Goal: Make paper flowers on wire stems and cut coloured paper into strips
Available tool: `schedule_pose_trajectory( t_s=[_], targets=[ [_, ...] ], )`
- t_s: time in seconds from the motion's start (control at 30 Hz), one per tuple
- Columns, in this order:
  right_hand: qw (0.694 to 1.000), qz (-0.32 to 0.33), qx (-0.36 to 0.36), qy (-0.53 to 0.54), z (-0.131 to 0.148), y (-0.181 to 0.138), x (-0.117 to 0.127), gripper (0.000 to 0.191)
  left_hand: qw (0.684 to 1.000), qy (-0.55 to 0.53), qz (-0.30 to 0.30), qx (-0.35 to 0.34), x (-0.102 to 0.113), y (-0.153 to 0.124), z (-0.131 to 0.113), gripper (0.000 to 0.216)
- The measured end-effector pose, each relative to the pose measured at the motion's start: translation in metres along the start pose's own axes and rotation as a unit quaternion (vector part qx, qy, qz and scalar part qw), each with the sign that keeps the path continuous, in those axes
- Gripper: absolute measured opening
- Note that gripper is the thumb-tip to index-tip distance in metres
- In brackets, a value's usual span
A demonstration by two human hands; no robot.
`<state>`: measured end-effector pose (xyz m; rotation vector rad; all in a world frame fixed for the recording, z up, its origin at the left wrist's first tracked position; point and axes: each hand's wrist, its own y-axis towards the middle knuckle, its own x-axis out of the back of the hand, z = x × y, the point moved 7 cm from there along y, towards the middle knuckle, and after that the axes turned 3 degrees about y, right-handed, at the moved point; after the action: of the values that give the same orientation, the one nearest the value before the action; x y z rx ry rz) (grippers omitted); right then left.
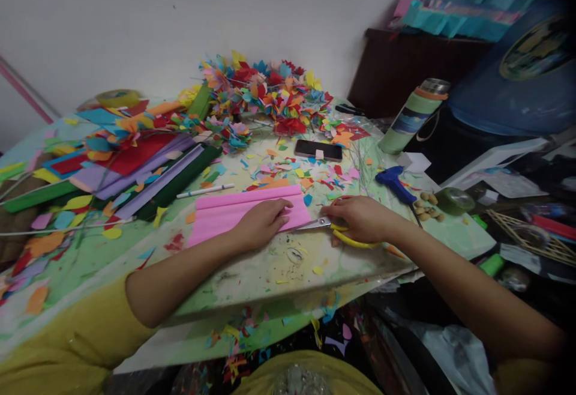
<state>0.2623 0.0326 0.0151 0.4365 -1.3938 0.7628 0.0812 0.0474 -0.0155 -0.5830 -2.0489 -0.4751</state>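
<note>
A sheet of pink crepe paper (220, 218), with a folded strip along its far edge, lies on the table before me. My left hand (263, 222) rests on its right half with the fingers stretched out, pressing it down. Yellow-handled scissors (355, 239) are gripped in my right hand (357, 218), with the fingers around the handles. The blades point left and reach the near right edge of the paper, close to my left fingertips. Part of the blades is hard to make out against the paper.
Behind the paper lie a phone (318, 150), a white pen (205, 191) and scattered paper scraps. A pile of colourful paper flowers (270, 92) sits against the wall. To the right are a blue glue gun (396, 182), a green bottle (414, 116) and tape (455, 200); rolled papers (180, 182) lie left.
</note>
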Motion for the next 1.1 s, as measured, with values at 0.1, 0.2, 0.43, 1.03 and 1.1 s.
schedule_pose_trajectory(
  t_s=[0.1,0.2,0.43,1.03,1.1],
  targets=[
    [1.000,-0.001,-0.002,-0.002,-0.0003,-0.0011,-0.0005,0.056,1.000,0.001,0.000,-0.005,-0.0001,-0.0004,-0.0003,0.028],
    [1.000,0.001,0.000,-0.002,0.0001,-0.0017,-0.0009,0.056,1.000,0.006,-0.001,-0.006,0.0005,-0.0003,-0.0005,0.027],
    [1.000,0.003,0.006,0.011,-0.0003,-0.0009,-0.0021,0.055,1.000,0.001,0.006,-0.001,0.0003,0.0002,-0.0009,0.029],
    [1.000,-0.006,0.017,-0.001,-0.0011,-0.0022,-0.0041,0.055,1.000,0.005,0.006,0.002,0.0013,0.0004,-0.0020,0.029],
    [1.000,-0.008,0.016,-0.001,-0.0007,-0.0021,-0.0034,0.053,1.000,0.007,0.006,0.001,0.0016,0.0002,-0.0025,0.029]
  ],
)
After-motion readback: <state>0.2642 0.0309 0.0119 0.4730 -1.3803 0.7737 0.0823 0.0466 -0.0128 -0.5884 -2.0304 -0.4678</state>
